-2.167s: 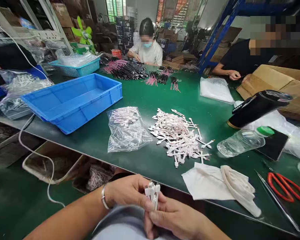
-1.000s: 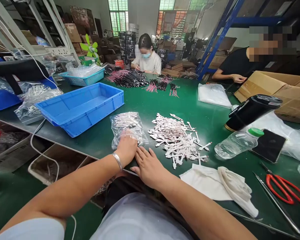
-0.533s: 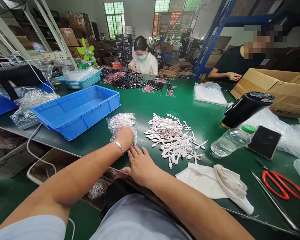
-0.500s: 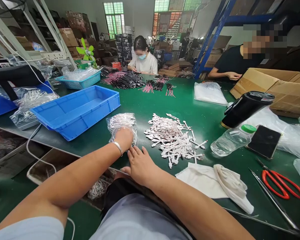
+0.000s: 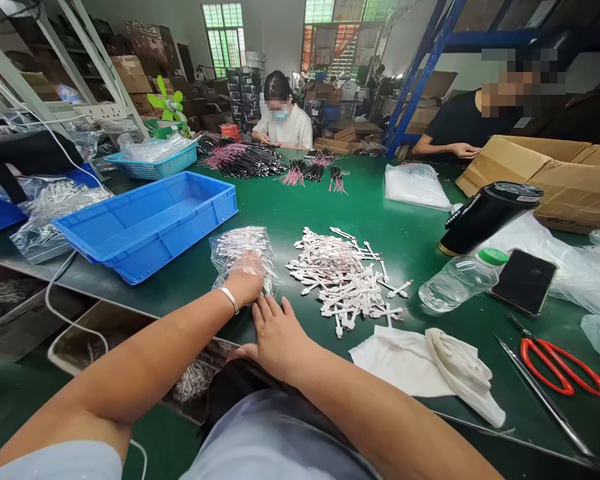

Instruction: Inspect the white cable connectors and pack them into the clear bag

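My left hand [image 5: 244, 280], with a metal bangle [image 5: 229, 300] on its wrist, lies pushed against a clear plastic bag [image 5: 240, 243] of white-and-pink cable pieces. Film covers its fingers, so I cannot tell whether they grip the bag. My right hand [image 5: 275, 340] rests flat on the green table [image 5: 380, 207] just below the bag, fingers spread and empty. To the right of the bag lies a loose heap of white connectors with short pink wires [image 5: 343, 280], untouched by either hand.
A blue plastic crate [image 5: 180, 230] stands left of the bag. A white cloth [image 5: 420, 363], water bottle [image 5: 460, 283], phone [image 5: 525, 280], black flask [image 5: 487, 217] and red-handled scissors [image 5: 555, 367] lie right. Co-workers sit beyond, one [image 5: 283, 123] behind black cable bundles [image 5: 245, 160].
Earlier my hands held a small bunch of white connectors above my lap. Both then moved onto the table, with the left at the bag. Over the last half second they barely shifted.
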{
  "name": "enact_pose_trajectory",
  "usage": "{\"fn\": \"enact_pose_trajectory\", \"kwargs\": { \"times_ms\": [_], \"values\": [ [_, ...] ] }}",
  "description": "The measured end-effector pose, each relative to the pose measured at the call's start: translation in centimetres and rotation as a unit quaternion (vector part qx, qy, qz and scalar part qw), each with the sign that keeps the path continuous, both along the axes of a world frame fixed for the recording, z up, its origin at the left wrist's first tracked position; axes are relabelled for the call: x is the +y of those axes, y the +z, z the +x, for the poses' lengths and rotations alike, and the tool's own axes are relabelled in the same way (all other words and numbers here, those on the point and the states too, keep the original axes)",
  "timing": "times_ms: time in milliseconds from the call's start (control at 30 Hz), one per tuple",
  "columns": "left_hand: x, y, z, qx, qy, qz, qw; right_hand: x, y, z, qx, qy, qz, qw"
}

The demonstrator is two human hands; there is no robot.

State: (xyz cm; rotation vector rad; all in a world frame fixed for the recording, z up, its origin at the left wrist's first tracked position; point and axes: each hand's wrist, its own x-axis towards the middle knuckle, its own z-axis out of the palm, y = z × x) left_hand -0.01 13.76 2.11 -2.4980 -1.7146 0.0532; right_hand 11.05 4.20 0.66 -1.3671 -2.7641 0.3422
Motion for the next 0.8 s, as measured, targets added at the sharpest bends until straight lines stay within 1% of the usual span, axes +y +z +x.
{"fn": "enact_pose_trajectory", "kwargs": {
  "times_ms": [100,133,200,267,333,400,467,500,533,600,667,733,800],
  "values": [
    [1.1,-0.6,-0.3,-0.008,0.053,0.008,0.999,-0.1,0.2,0.0,0.003,0.002,-0.007,1.000],
    [1.0,-0.7,-0.3,-0.012,0.063,0.010,0.998,-0.2,0.4,0.2,0.009,0.006,-0.009,1.000],
    [0.0,-0.7,-0.5,-0.018,0.058,0.010,0.998,-0.7,0.8,0.8,0.025,0.022,-0.008,0.999],
    [-2.0,-0.3,-0.6,-0.025,0.024,0.001,0.999,-1.3,1.3,2.1,0.041,0.033,-0.006,0.999],
    [-4.3,0.5,-0.5,-0.033,-0.020,-0.017,0.999,-1.6,1.7,4.0,0.044,0.020,-0.006,0.999],
    [-6.2,1.4,0.1,-0.044,-0.065,-0.033,0.996,-1.1,2.0,6.2,0.028,-0.022,0.003,0.999],
    [-6.7,2.2,1.4,-0.058,-0.131,-0.031,0.989,0.1,1.9,8.0,0.001,-0.081,0.037,0.996],
    [-6.4,2.5,2.2,-0.054,-0.158,-0.024,0.986,0.9,1.7,8.7,-0.012,-0.109,0.055,0.993],
    [-5.8,2.6,3.2,-0.041,-0.166,-0.018,0.985,1.8,1.4,9.3,-0.022,-0.131,0.066,0.989],
    [-3.7,2.5,5.0,-0.033,-0.166,-0.017,0.985,3.5,0.8,9.9,-0.032,-0.158,0.076,0.984],
    [-1.4,2.1,6.5,-0.026,-0.154,-0.015,0.988,4.7,0.0,10.0,-0.035,-0.171,0.077,0.982],
    [0.5,1.5,7.3,-0.022,-0.142,-0.016,0.990,5.5,-0.7,10.1,-0.035,-0.180,0.073,0.980],
    [1.6,1.1,7.6,-0.020,-0.139,-0.012,0.990,5.9,-1.2,10.2,-0.033,-0.188,0.066,0.979]
  ]
}}
